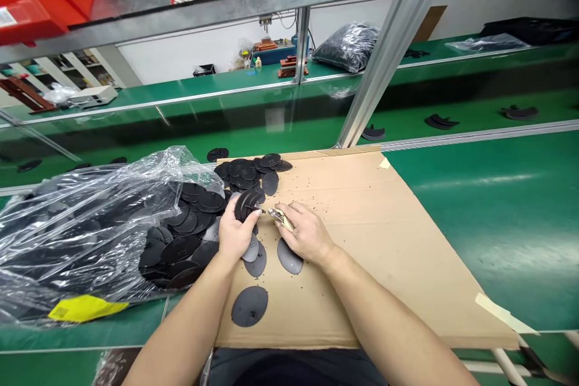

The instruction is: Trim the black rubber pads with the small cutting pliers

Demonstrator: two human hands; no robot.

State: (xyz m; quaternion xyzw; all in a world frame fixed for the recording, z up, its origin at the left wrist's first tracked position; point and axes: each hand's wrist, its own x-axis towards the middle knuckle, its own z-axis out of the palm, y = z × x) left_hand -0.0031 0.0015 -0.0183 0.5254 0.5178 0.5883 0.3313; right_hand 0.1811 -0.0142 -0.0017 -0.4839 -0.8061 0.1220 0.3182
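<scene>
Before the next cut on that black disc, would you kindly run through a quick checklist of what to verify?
1. Left hand has a firm hold on the black disc: ok, fingers wrap its lower edge.
2. Right hand grips the small metal cutter: ok.
3. Cutter tip meets the disc's edge: cannot tell, too small to see.
4. Left fingertips away from the cutter tip: cannot tell, they sit close.
5. Work is over the cardboard sheet: ok, black crumbs lie on it.
6. More discs within reach: ok, the open plastic bag lies beside the left hand.
</scene>
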